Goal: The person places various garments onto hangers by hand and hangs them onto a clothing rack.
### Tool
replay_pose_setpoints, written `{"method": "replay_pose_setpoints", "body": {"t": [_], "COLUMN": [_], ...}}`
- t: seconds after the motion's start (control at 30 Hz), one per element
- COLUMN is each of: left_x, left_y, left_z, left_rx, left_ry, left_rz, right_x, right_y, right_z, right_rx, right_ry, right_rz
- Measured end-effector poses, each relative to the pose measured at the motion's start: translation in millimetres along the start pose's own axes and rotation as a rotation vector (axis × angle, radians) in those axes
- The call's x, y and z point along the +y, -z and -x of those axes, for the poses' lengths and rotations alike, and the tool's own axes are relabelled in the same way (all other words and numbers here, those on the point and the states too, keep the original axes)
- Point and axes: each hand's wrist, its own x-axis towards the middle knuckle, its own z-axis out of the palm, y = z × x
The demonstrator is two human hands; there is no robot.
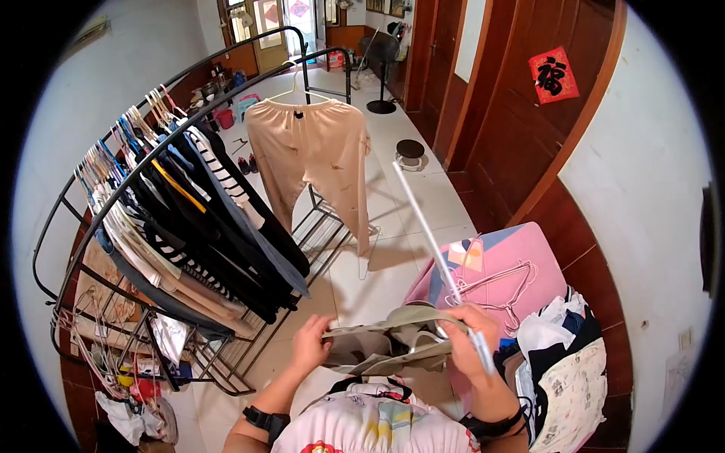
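An olive-green garment (pixel 389 324) is stretched between my hands in front of my body, its upper opening spread apart. My left hand (pixel 311 343) pinches its left edge. Closed on the right edge is my right hand (pixel 470 341), which also has a long pale metal pole (pixel 425 228) running through it. The pole slants up and away to the left, its far end in the air. Folds hide the garment's lower part, so its exact kind is unclear.
A black clothes rack (pixel 226 51) carries many hanging clothes (pixel 196 211) on the left. Beige trousers (pixel 310 143) hang from its right end. On the right, a pink padded surface (pixel 540 249) holds hangers (pixel 495 291) beside piled clothes (pixel 570 374). Farther back are a stool (pixel 410 149) and fan (pixel 381 49).
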Motion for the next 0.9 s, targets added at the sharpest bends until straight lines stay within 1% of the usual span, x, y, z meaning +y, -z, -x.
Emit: {"method": "replay_pose_setpoints", "body": {"t": [0.03,0.07,0.1,0.17,0.2,0.23,0.3,0.33,0.37,0.43,0.47,0.5,0.57,0.6,0.63,0.7,0.73,0.77,0.83,0.87,0.9], "left_x": [-4.9,-9.3,-17.7,-34.6,-40.3,-46.7,-49.0,-42.8,-36.2,-15.9,2.5,17.0,39.2,52.4,51.4,48.7,52.4,52.1,54.2,59.5,64.4], "left_y": [2.8,3.4,4.6,6.7,5.8,8.4,17.6,23.8,29.0,41.7,48.1,53.9,63.4,69.6,70.5,71.9,73.1,73.9,79.6,80.9,81.6], "left_z": [2.2,0.3,0.0,1.1,-1.1,-3.9,-12.3,-13.1,-14.1,-17.3,-18.2,-19.0,-19.3,-18.2,-17.4,-15.2,-14.9,-17.7,-26.6,-29.2,-32.3], "left_rx": [-0.048,-0.037,-0.038,0.008,0.005,0.004,-0.055,-0.072,-0.073,-0.190,-0.229,-0.228,-0.264,-0.309,-0.307,-0.394,-0.310,-0.308,-0.249,-0.183,-0.185], "left_ry": [-0.010,0.079,0.078,0.175,0.297,0.299,0.504,0.578,0.578,0.654,0.669,0.670,0.678,0.658,0.659,0.542,0.539,0.539,0.391,0.361,0.363], "left_rz": [-0.193,-0.215,-0.217,-0.150,-0.143,-0.144,0.504,0.728,0.727,0.970,1.098,1.094,1.271,1.262,1.261,1.216,1.160,1.162,1.084,1.048,1.043], "right_x": [0.5,-3.2,-2.5,2.0,7.8,13.0,22.9,28.5,34.7,49.3,59.9,68.5,82.5,87.4,91.4,97.1,99.4,100.5,103.5,107.2,104.4], "right_y": [5.3,10.8,15.6,28.2,34.2,39.4,48.2,51.5,55.1,63.4,66.3,68.6,71.1,70.7,70.5,69.2,68.7,68.5,68.8,68.6,67.4], "right_z": [0.8,0.4,0.1,2.0,3.9,5.6,9.0,11.3,14.0,21.0,25.3,28.8,35.6,39.5,43.1,49.2,51.6,53.2,56.0,58.4,58.7], "right_rx": [0.037,0.049,0.050,0.109,0.107,0.105,0.107,0.117,0.117,0.144,0.141,0.142,0.143,0.143,0.142,0.140,0.113,0.085,0.051,0.006,-0.037], "right_ry": [-0.013,-0.042,-0.043,-0.057,-0.097,-0.099,-0.112,-0.111,-0.112,-0.235,-0.229,-0.231,-0.199,-0.201,-0.215,-0.229,-0.278,-0.326,-0.357,-0.384,-0.413], "right_rz": [-0.006,0.006,0.005,0.087,0.115,0.114,0.140,0.147,0.147,0.099,0.106,0.103,0.127,0.124,0.140,0.158,0.118,0.078,0.090,0.070,0.050]}}
